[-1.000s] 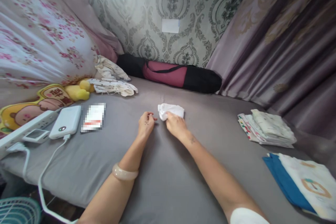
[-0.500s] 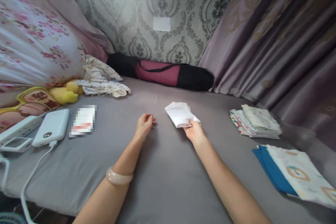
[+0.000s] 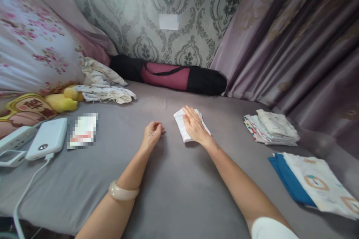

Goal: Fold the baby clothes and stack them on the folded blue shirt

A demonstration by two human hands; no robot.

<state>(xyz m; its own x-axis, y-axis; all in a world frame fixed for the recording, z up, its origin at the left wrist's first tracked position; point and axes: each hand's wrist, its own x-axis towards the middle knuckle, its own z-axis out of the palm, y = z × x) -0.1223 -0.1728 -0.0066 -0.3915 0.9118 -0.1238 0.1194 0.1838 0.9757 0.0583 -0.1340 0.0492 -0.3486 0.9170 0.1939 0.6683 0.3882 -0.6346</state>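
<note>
1. Nearest, a pale bangle (image 3: 123, 191) circles the left forearm, and a white sleeve (image 3: 270, 228) shows at the right arm.
2. To the right on the grey-sheeted bed (image 3: 174, 194), a white printed cloth (image 3: 328, 185) lies partly over a blue cloth (image 3: 291, 181).
3. To the left, a white cable (image 3: 28, 186) plugs into a white power bank (image 3: 47, 140), with a power strip (image 3: 17, 138) just beside it.
4. The left hand (image 3: 153, 133) is near the middle of the bed, fingers loosely curled inward; I cannot tell whether anything is inside them.
5. The right hand (image 3: 195, 124) is spread flat, palm down on the folded white cloth (image 3: 180, 122), covering much of it without gripping. That cloth lies on the bed, to the right of the left hand and apart from it.
6. Farther right sits a stack of folded cloths (image 3: 276, 130).
7. Beyond, at the left, are a yellow plush toy (image 3: 61, 101) and rumpled cloths (image 3: 105, 92).
8. Farthest, a long black-and-maroon bag (image 3: 168, 78) lies along the patterned wall (image 3: 134, 11).
</note>
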